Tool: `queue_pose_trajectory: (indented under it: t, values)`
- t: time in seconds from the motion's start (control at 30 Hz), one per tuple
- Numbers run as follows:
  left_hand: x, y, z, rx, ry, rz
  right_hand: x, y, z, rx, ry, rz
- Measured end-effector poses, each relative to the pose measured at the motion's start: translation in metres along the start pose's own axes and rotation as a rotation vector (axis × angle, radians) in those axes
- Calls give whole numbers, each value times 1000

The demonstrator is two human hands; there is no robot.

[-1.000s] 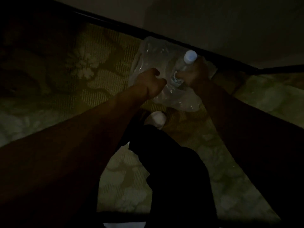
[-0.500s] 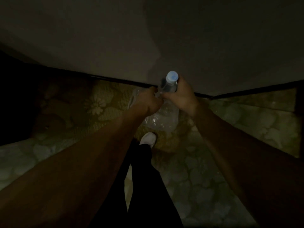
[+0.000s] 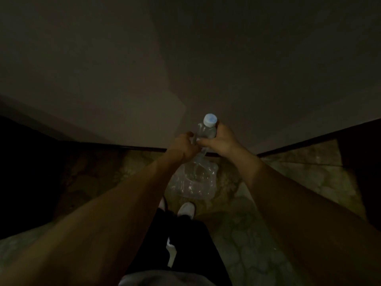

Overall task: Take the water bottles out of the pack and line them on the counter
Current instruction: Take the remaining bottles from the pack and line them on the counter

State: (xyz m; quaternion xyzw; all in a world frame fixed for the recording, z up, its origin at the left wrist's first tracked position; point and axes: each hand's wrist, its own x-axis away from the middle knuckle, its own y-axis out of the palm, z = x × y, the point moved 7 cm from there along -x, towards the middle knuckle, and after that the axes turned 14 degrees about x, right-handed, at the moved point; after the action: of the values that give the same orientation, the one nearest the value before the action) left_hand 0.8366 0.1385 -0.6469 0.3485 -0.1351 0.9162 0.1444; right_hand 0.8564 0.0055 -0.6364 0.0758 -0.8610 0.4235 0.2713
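The bottle is clear, with a pale blue and white cap on top; it stands almost straight up, held in the air in front of a plain wall; the right hand is wrapped around the bottle just under the cap, its fingers curled tight and its thumb pressed across the near side; the left hand is just to the left of the bottle, touching the right hand, with its fingers bunched and pinching the top of the plastic wrap; the wrap is thin and see-through, and it hangs down loose and crumpled below the bottle; it is too dark to tell if the foot of the bottle is still inside the wrap, or if more bottles are in it; under the wrap is a floor with a pale flower-like pattern; a dark strip runs along the bottom of the wall, behind the hands; a white shoe shows on the floor just below the wrap, and dark trousers come down toward the camera from it; both arms are bare; the room is very dim.
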Motion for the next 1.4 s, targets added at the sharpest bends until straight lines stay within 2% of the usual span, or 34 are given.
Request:
queue_pose_trajectory:
  t: [0.43, 0.67, 0.83, 1.0, 1.13, 1.4]
  values:
    - [8, -21, 36, -40, 82, -82, 15, -26, -33, -30, 26, -38]
    - [14, -29, 63, -73, 152, -9, 9, -48, -53, -39, -49, -61]
    - [36, -45, 82, -14, 209, 70, 11, -61, -76, -9, -128, -86]
    - [68, -58, 101, 16, 267, 129, 35, -84, -104, 22, -307, -103]
    - [105, -63, 110, 66, 319, 92, 76, -109, -124, 93, -485, -124]
    - [187, -108, 133, 167, 469, 205, 137, -132, -198, 253, -732, -49]
